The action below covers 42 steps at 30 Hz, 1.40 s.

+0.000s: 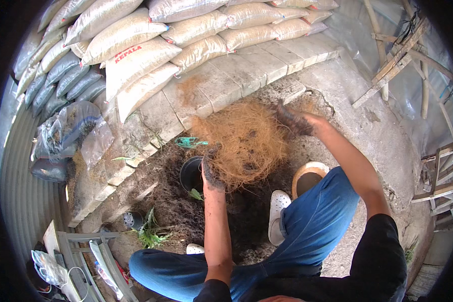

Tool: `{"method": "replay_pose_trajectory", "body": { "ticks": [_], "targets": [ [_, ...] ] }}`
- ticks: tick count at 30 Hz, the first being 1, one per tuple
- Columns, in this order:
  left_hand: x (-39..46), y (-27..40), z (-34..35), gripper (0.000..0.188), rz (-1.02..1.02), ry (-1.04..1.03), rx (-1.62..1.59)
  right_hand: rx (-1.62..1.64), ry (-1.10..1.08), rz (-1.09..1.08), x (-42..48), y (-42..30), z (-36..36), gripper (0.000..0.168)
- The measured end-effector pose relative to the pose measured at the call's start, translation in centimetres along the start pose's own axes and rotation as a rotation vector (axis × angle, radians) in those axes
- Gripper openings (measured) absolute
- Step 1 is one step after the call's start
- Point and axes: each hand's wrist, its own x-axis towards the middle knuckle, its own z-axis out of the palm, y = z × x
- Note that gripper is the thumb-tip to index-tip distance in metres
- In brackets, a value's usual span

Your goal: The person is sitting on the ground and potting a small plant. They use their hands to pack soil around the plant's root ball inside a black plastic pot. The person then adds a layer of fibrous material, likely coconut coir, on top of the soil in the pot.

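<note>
Between my two soil-covered hands is a big loose mass of brown coconut fibre (249, 145), with dark bits of soil caught in it. My left hand (213, 168) presses against its lower left side. On the upper right side, my right hand (296, 120) rests with the fingers partly hidden at the fibre's edge. A black plastic plant pot (190, 173) stands just left of my left wrist, partly covered by that hand. Above the pot lies a green hand trowel (190, 142). Dark soil (245, 219) spreads over the ground below the fibre.
Stacked filled sacks (196, 49) line a tiled ledge (226, 79). An orange-rimmed round container (300, 181) sits by my knee. Left are a small grey pot (132, 219), a leafy plant (151, 236), a plastic bag (75, 124) and a metal stool (85, 238). Wooden poles (392, 68) lean at right.
</note>
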Motion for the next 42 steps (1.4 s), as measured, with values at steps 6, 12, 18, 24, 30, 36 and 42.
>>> {"method": "replay_pose_trajectory", "body": {
  "ticks": [6, 12, 18, 24, 30, 36, 42],
  "targets": [
    [0.2, 0.4, -0.2, 0.051, -0.016, 0.029, 0.463, -0.366, -0.192, -0.058, 1.9, -0.6, 5.5, 0.098],
    [2.5, 4.6, -4.9, 0.045, -0.12, -0.336, 0.04, -0.13, -0.23, -0.178, -2.1, -5.0, 6.5, 0.093],
    [2.3, 3.3, -4.0, 0.044, 0.162, -0.138, 0.363, 0.173, -0.026, -0.174, -3.6, -4.9, 6.0, 0.057],
    [-0.7, -1.3, -0.2, 0.047, 0.198, -0.102, 0.143, 0.567, -0.156, -0.233, -2.1, -3.0, 6.3, 0.038],
    [-1.2, -4.1, -0.2, 0.037, 0.013, -0.354, -0.126, 0.67, -0.157, -0.044, -3.8, -3.2, 10.3, 0.034],
    [-1.5, -4.9, -1.1, 0.035, 0.012, -0.291, -0.002, 0.606, -0.128, 0.127, -4.4, -2.7, 10.7, 0.035],
    [2.4, -5.5, -7.7, 0.046, -0.174, -0.519, -0.053, 0.359, 0.102, -0.225, -6.3, -6.7, 10.6, 0.062]
  ]
}}
